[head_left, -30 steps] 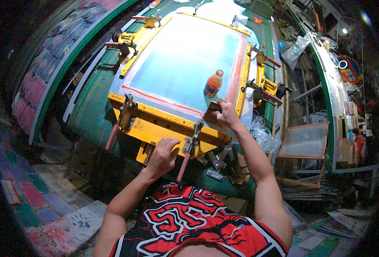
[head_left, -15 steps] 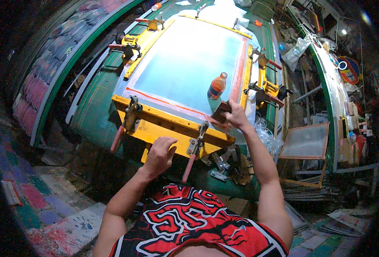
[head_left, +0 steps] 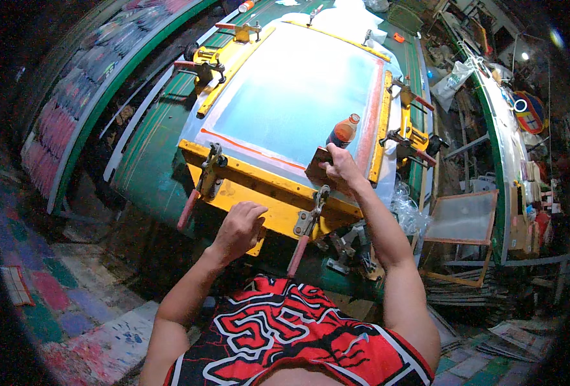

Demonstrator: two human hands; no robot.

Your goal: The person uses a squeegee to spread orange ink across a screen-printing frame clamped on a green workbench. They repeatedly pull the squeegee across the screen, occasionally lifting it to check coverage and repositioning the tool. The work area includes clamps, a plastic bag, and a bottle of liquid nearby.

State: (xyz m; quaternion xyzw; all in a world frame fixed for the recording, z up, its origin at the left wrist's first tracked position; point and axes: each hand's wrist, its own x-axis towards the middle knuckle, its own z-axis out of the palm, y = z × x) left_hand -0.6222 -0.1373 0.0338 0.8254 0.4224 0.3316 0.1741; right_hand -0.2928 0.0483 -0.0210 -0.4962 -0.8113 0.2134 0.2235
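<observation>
My right hand (head_left: 343, 168) grips a small dark reddish-brown squeegee (head_left: 317, 162), tilted over the near right part of a blue printing screen (head_left: 269, 109). From the squeegee a thin line of orange-red ink (head_left: 252, 150) runs left along the screen's near margin. Just beyond my right hand, a clear plastic bottle (head_left: 343, 131) with orange-red contents and a dark label rests on the mesh. My left hand (head_left: 238, 228) hovers at or touches the front yellow clamp plate (head_left: 233, 198); its fingers bend loosely, the thumb apart, with nothing visible in them.
Toggle clamps with red handles (head_left: 188, 209) and yellow bars (head_left: 379, 138) surround the screen on a green table (head_left: 146, 167). Crumpled clear plastic (head_left: 406, 204) lies right of my forearm. A small framed screen (head_left: 462, 217) leans farther right. Stacked coloured sheets (head_left: 72, 103) stand left.
My right hand has drawn the squeegee leftward along the ink line, whose right end is now shorter. The whole view has shifted slightly. My left hand stays by the clamp plate.
</observation>
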